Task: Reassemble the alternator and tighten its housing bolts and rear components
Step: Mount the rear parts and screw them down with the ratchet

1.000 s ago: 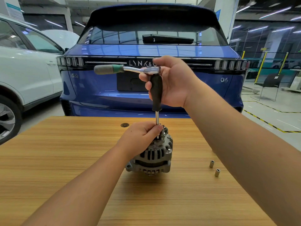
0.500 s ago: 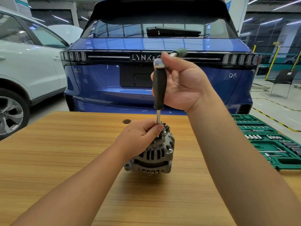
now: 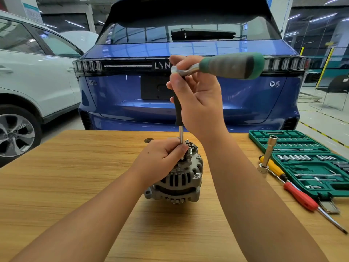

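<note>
A silver alternator [image 3: 179,182] stands on the wooden table [image 3: 75,176], rear end up, with studs and nuts on top. My left hand [image 3: 162,157] grips its top and pinches the lower end of a steel shaft. That shaft belongs to a black-handled driver extension [image 3: 178,112], held upright over the rear components. My right hand [image 3: 196,99] is curled round the black handle and the head of a ratchet wrench. The ratchet's green-and-grey handle [image 3: 232,66] points to the right. The tip of the driver is hidden behind my left fingers.
An open green socket-set case [image 3: 306,163] lies at the table's right side. Beside it are a long socket on an extension [image 3: 268,154], a yellow screwdriver [image 3: 272,165] and a red screwdriver [image 3: 302,197]. A blue car [image 3: 188,91] stands just behind the table, a white car [image 3: 28,82] to the left.
The ratchet handle has swung from pointing left, round past the back, to pointing right. My left hand has stayed on the alternator. The view has shifted, bringing the socket case into sight.
</note>
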A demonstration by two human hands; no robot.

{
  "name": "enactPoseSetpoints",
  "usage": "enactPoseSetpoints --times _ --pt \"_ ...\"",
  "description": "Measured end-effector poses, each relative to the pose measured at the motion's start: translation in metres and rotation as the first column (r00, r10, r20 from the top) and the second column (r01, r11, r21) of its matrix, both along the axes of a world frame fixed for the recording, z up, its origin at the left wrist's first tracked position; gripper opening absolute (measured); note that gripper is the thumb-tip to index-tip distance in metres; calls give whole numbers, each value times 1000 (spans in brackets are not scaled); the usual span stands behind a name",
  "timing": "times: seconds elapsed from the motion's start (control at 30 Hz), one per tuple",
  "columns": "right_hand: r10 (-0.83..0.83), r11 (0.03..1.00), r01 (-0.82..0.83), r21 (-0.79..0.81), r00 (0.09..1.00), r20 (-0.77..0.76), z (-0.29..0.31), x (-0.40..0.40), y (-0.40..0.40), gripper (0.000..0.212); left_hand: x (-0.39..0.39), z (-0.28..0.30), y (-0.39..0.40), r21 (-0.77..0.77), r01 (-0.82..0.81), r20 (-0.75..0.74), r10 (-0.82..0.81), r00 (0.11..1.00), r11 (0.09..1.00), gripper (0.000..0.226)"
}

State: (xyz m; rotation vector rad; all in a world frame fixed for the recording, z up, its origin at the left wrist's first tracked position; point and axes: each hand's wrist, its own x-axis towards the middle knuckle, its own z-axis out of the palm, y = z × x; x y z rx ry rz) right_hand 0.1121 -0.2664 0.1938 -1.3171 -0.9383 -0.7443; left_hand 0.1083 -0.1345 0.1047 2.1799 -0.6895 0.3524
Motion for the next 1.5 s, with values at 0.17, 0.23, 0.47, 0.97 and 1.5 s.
enactPoseSetpoints --times 0.17,0.23,0.47,0.97,1.5 --pt "538 835 -535 128 748 -388 9 -5 -6 30 0 -1 1 -31 -13 -27 12 1000 999 39" --pt "570 809 -571 144 699 -432 11 0 -9 34 0 -1 1 -21 -18 -30 17 999 1000 38" --pt "602 781 -597 181 645 -470 18 12 -11 78 1 -1 1 32 -29 -6 29 1000 999 37" --pt "-548 822 465 -330 804 -232 47 -12 1 16 -7 5 -2 39 10 -11 -9 1000 999 34" --pt "501 851 -309 424 237 -833 71 -9 -25 35 -5 6 1 75 17 -32 -15 999 997 38"
